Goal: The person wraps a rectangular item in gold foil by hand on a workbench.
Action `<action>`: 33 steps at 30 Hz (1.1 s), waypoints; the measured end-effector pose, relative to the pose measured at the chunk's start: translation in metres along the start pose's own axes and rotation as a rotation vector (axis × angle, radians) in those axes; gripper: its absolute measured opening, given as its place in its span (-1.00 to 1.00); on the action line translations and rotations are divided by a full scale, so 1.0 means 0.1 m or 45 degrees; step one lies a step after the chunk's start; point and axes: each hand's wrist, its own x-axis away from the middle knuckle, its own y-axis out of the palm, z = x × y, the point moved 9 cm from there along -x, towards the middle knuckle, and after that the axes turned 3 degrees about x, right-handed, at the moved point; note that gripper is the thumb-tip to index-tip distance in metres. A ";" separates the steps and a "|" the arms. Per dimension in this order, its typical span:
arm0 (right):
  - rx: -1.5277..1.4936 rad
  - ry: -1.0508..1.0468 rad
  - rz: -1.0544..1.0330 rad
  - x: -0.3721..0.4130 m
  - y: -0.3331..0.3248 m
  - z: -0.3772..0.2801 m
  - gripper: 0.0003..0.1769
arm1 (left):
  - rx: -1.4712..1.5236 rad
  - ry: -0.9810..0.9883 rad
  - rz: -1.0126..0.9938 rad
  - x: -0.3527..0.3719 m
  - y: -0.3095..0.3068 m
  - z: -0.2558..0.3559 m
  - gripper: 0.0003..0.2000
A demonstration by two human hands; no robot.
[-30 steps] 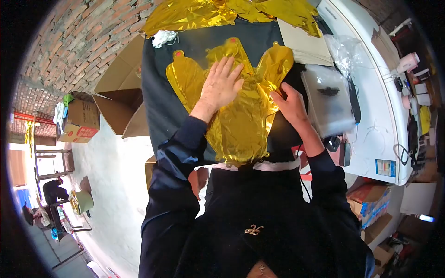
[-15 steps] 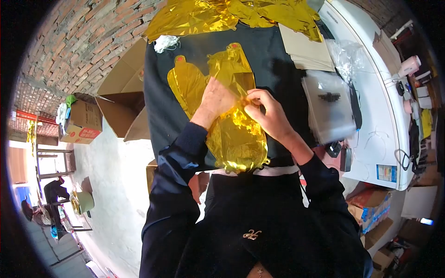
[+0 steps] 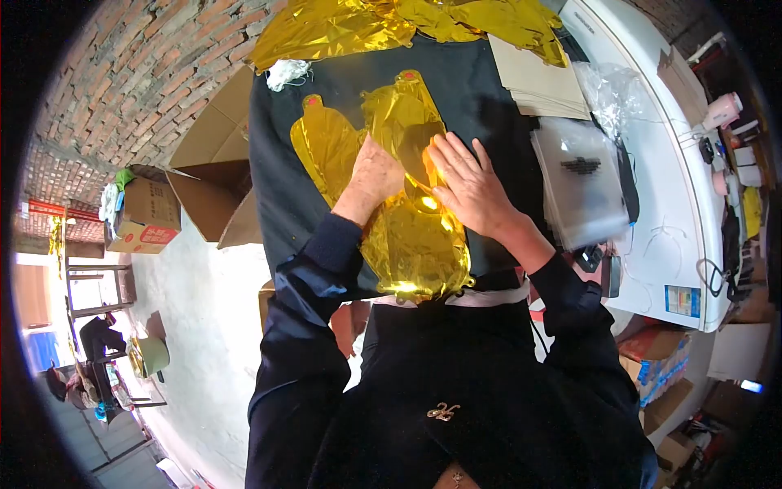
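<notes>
Gold foil sheets (image 3: 415, 248) lie on the black cloth (image 3: 281, 196), with two rounded tops marked by red spots. My left hand (image 3: 377, 173) rests on the foil near its middle, its fingers curled down and partly hidden, so what they hold cannot be made out. Beside it, my right hand (image 3: 468, 183) lies spread along the foil's right edge, palm down, fingers apart. Between the hands the foil bulges and shines.
More gold foil (image 3: 342, 37) covers the far edge. White string (image 3: 287, 74) lies at the far left. To the right are brown paper sheets (image 3: 533, 81), clear plastic bags (image 3: 582, 183) and a white surface (image 3: 664, 253). Cardboard boxes (image 3: 147, 213) stand left.
My right hand has opened from a pinch on the foil and now lies flat with fingers spread. The crumpled foil under it looks smoother. My left hand has hardly moved.
</notes>
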 end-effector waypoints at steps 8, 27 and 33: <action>0.026 -0.049 -0.080 0.04 0.06 -0.02 -0.30 | -0.090 0.002 -0.043 0.05 0.07 -0.02 -0.57; 0.005 -0.031 -0.038 0.04 0.05 -0.02 -0.32 | 0.401 -0.489 0.550 -0.14 -0.87 -0.63 -0.60; 0.014 -0.043 -0.042 0.03 0.06 -0.02 -0.32 | 0.193 -0.160 0.510 -0.29 -0.85 0.00 -0.69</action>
